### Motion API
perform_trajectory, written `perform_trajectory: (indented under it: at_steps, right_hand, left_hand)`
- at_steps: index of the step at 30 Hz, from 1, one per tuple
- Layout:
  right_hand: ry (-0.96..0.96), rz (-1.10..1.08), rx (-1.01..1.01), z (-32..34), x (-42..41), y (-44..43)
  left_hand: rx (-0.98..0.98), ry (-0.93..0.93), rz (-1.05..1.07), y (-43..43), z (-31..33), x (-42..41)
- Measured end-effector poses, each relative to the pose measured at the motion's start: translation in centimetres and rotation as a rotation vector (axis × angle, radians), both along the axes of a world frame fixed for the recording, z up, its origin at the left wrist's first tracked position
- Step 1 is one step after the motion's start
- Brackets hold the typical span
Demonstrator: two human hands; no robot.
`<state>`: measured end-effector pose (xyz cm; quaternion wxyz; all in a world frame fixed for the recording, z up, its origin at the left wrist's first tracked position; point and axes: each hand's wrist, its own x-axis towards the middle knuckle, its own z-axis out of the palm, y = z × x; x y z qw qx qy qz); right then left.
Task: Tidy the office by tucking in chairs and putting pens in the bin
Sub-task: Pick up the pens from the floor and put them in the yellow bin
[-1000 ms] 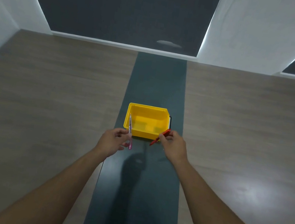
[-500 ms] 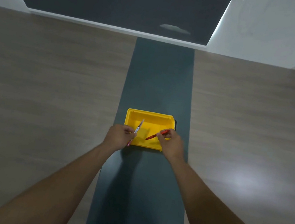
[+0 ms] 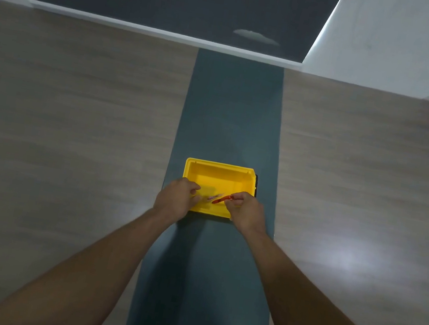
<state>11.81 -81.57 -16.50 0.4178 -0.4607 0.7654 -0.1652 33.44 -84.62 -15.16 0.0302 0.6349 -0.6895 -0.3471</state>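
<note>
Reaching over the near rim of a bright yellow bin (image 3: 219, 176), the left hand (image 3: 174, 201) sits with curled fingers; whether they grip the blurred purple pen (image 3: 213, 197) just beside them, I cannot tell. The right hand (image 3: 247, 213) pinches a red pen (image 3: 222, 199) over the bin's floor. Wide bare wood-grain bench (image 3: 72, 124) flanks the dark centre strip (image 3: 233, 108) carrying the bin; white walls stand behind.

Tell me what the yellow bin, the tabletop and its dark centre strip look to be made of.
Yellow bin: probably moulded plastic, going by its uniform colour, thin rim and smooth walls.
Tabletop: wood-grain surface, likely laminate; faint streaks and soft glare suggest a satin finish.
Dark centre strip: smooth, matte blue-grey inlay or mat; the material is unclear.
</note>
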Motion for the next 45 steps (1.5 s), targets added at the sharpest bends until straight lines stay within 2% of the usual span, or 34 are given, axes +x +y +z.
perform_trajectory:
  at_steps: [12,23,35,45]
  right_hand:
    - [0.036,-0.046,-0.077,4.3,-0.5,5.9]
    - [0.048,-0.325,-0.110,6.5,-3.9,18.6]
    - [0.151,-0.666,-0.113,11.2,-8.9,39.2]
    - [0.140,-0.897,-0.161,12.2,-4.6,61.1]
  left_hand:
    - [-0.079,0.151,-0.081,4.3,4.3,1.0]
    - [-0.114,0.223,-0.274,10.9,6.4,-4.5]
    - [-0.087,0.261,-0.644,25.0,8.2,-14.1]
    - [0.005,0.264,-0.908,43.8,9.0,-17.0]
